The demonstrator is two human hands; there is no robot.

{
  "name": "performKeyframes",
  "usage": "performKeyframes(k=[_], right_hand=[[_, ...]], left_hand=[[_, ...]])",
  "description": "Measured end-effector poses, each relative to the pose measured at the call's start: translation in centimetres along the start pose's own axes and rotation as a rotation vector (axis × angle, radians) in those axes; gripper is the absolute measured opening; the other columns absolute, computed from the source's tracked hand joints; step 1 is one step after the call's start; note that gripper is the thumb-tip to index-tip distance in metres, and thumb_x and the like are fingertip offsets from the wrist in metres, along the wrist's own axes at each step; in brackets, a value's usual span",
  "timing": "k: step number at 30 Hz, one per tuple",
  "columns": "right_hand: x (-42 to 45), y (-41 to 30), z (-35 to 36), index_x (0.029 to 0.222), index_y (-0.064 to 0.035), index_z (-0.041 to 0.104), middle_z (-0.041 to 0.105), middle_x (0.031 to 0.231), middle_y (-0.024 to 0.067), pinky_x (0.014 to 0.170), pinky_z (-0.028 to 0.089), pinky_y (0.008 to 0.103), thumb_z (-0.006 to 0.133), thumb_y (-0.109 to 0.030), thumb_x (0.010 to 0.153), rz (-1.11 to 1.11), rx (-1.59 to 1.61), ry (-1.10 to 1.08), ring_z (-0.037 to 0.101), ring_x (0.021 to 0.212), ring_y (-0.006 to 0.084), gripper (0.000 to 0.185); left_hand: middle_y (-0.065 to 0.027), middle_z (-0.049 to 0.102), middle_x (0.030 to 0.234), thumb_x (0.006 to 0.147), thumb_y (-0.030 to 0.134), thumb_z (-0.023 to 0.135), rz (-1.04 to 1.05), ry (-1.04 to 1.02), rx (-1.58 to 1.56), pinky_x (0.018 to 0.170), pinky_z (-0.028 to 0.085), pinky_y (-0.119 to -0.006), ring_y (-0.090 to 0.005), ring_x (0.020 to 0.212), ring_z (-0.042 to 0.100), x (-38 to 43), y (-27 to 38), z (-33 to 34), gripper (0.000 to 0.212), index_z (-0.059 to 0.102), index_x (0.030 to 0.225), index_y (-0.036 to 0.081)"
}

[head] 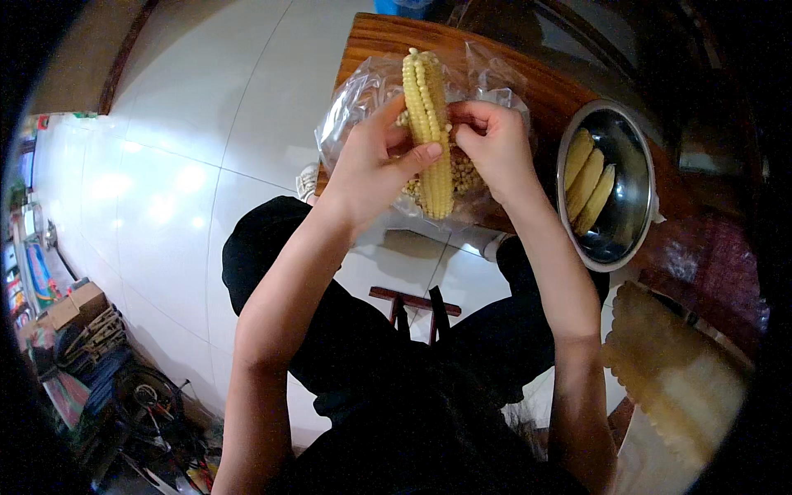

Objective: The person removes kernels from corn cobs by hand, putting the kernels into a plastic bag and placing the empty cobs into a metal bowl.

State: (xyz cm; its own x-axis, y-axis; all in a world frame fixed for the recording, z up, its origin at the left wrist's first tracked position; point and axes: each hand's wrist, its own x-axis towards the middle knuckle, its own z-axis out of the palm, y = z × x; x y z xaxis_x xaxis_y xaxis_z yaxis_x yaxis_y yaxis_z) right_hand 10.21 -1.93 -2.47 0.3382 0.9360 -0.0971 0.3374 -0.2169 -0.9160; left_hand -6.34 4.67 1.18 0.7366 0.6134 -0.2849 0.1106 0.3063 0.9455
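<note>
My left hand (377, 162) is wrapped around an ear of corn (427, 105), its thumb across the front. The pale yellow ear stands nearly upright in view, with some rows of kernels standing out near the upper part. Against the ear's right side, my right hand (498, 145) has its thumb and fingers curled in a grip at the kernels; some fingertips are hidden. Below both hands, loose corn kernels (464, 174) lie on a clear plastic bag (356, 93) spread over a wooden table (380, 37).
To the right stands a stainless steel bowl (631, 185) holding several pieces of corn (585, 179). A small dark-red wooden stool (416, 299) shows between my legs. A scalloped-edged cloth (662, 359) lies at lower right. Cardboard (74, 306) and clutter line the left floor.
</note>
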Motion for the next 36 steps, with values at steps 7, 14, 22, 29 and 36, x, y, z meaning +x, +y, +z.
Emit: performKeyframes(k=[7, 14, 22, 29, 36], right_hand=[[-0.3, -1.2, -0.1, 0.109, 0.0045, 0.060, 0.064, 0.096, 0.0060, 0.072, 0.049, 0.0222, 0.055, 0.001, 0.084, 0.066, 0.348, -0.093, 0.060, 0.083, 0.0098, 0.026], [0.0, 0.2, 0.6, 0.102, 0.0054, 0.062, 0.067, 0.091, 0.0091, 0.072, 0.050, 0.0260, 0.067, -0.012, 0.078, 0.100, 0.409, -0.031, 0.061, 0.081, 0.0123, 0.029], [0.1, 1.0, 0.1, 0.110, 0.0053, 0.058, 0.064, 0.098, 0.0084, 0.077, 0.049, 0.0260, 0.060, -0.007, 0.083, 0.031, 0.271, -0.108, 0.060, 0.087, 0.0121, 0.030], [-0.8, -0.7, 0.8, 0.106, 0.0061, 0.060, 0.067, 0.092, 0.0117, 0.078, 0.050, 0.0288, 0.062, -0.008, 0.079, 0.038, 0.439, -0.064, 0.062, 0.086, 0.0151, 0.031], [-0.4, 1.5, 1.2, 0.109, 0.0050, 0.059, 0.067, 0.095, 0.0132, 0.078, 0.050, 0.0292, 0.061, -0.007, 0.080, -0.016, 0.203, -0.018, 0.063, 0.086, 0.0156, 0.031]], left_hand=[[-0.0129, 0.065, 0.098, 0.085, 0.003, 0.062, 0.073, 0.072, -0.020, 0.074, 0.049, -0.027, -0.0145, 0.088, 0.060, 0.2, 0.0, -0.2, 0.053, 0.038, 0.132, -0.002], [-0.0130, 0.065, 0.099, 0.085, 0.004, 0.062, 0.006, 0.066, -0.053, 0.073, 0.048, -0.028, -0.0144, 0.089, 0.060, 0.2, -0.2, -0.6, 0.057, 0.036, 0.135, -0.001], [-0.0126, 0.065, 0.097, 0.085, 0.005, 0.063, 0.008, 0.052, 0.011, 0.070, 0.048, -0.027, -0.0142, 0.087, 0.061, 0.5, -0.3, -0.3, 0.059, 0.035, 0.136, -0.001], [-0.0115, 0.065, 0.097, 0.085, 0.006, 0.063, -0.008, 0.086, -0.070, 0.067, 0.047, -0.026, -0.0134, 0.086, 0.060, 0.5, -0.3, -0.4, 0.057, 0.036, 0.135, 0.000], [-0.0088, 0.064, 0.098, 0.086, 0.008, 0.063, -0.053, 0.094, -0.164, 0.067, 0.046, -0.024, -0.0120, 0.086, 0.058, 0.5, -0.4, -0.3, 0.054, 0.039, 0.133, 0.000]])
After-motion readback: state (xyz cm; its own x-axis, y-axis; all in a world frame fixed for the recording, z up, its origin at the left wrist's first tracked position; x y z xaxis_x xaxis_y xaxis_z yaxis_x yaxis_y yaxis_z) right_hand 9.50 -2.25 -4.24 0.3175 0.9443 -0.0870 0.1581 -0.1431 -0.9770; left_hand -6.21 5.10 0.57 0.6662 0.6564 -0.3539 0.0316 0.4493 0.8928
